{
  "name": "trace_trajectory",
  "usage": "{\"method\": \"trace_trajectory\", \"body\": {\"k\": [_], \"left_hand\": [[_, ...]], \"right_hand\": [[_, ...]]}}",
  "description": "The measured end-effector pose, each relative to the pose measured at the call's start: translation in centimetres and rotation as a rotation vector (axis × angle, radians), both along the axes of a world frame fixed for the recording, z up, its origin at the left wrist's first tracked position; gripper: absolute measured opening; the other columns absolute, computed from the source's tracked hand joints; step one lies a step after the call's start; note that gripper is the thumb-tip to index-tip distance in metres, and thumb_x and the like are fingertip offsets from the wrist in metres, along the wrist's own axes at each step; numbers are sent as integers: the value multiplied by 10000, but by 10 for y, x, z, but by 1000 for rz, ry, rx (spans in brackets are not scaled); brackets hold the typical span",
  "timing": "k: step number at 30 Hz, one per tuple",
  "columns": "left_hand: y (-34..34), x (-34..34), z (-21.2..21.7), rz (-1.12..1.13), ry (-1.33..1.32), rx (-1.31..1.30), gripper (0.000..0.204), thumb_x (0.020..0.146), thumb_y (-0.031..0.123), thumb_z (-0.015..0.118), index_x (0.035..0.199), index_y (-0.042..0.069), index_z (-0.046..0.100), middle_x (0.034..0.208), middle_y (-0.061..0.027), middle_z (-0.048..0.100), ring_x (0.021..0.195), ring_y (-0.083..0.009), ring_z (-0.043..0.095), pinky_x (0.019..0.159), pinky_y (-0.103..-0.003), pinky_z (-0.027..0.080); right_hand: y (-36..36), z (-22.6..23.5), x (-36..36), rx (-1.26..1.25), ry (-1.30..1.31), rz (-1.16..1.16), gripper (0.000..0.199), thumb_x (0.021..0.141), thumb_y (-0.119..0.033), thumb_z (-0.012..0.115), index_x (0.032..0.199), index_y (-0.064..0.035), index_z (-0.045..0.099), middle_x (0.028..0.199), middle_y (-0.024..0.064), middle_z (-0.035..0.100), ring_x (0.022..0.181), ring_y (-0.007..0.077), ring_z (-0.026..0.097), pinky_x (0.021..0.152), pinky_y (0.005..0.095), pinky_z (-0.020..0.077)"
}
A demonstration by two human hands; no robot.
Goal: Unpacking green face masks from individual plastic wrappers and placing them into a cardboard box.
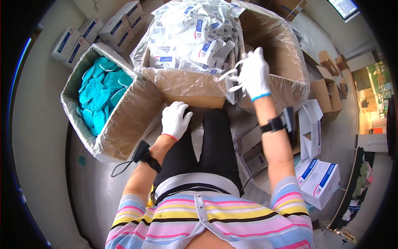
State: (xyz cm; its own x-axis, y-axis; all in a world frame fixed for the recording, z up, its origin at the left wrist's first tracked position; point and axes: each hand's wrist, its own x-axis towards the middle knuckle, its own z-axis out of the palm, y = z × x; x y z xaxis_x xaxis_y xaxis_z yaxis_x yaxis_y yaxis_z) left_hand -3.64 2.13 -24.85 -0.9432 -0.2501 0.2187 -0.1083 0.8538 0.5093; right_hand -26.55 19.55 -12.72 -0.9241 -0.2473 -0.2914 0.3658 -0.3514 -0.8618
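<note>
White-gloved right hand (253, 74) pinches a clear packet (230, 77) at the edge of the plastic-lined packet box (273, 37). Left hand (175, 119) rests open on the knee (215, 120), beside the box of teal items (101, 93).

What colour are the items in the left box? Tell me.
Teal, filling the plastic-lined left box as a heap of items; the head view shows them best.

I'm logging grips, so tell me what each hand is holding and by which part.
The right hand pinches thin white straps, apparently by their loops. The left hand holds nothing, resting on the knee.
</note>
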Motion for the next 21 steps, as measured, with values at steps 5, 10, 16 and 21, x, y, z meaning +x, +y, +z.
{"method": "trace_trajectory", "body": {"k": [5,10,16,21], "left_hand": [[0,-6,-49,55,-157,-237,400,804,328,676,1106,68,642,1224,-125,592,1257,-315,475,1001,-488,359],[-13,-17,-51,98,4,-130,218,785,220,659,954,84,681,1085,-84,644,1131,-280,559,946,-429,396],[-20,-23,-51,117,-24,-116,202,781,215,664,934,84,685,1056,-80,652,1099,-275,576,930,-425,415],[-24,-19,-53,127,-27,-130,186,783,211,662,914,82,692,1037,-82,665,1067,-278,593,910,-428,437]], "right_hand": [[28,18,-125,501,555,-84,366,984,-414,539,885,-63,570,633,9,511,490,90,478,425,283,398],[83,-38,-234,1050,488,231,696,987,-580,321,1360,-19,493,1322,232,564,1240,409,498,1032,452,394],[130,-63,-261,1702,747,228,151,829,-109,631,953,-29,660,925,168,687,888,323,682,774,434,546],[135,-79,-225,1093,717,-4,265,806,-109,665,1066,-68,698,842,144,706,671,280,685,617,339,550]]}}
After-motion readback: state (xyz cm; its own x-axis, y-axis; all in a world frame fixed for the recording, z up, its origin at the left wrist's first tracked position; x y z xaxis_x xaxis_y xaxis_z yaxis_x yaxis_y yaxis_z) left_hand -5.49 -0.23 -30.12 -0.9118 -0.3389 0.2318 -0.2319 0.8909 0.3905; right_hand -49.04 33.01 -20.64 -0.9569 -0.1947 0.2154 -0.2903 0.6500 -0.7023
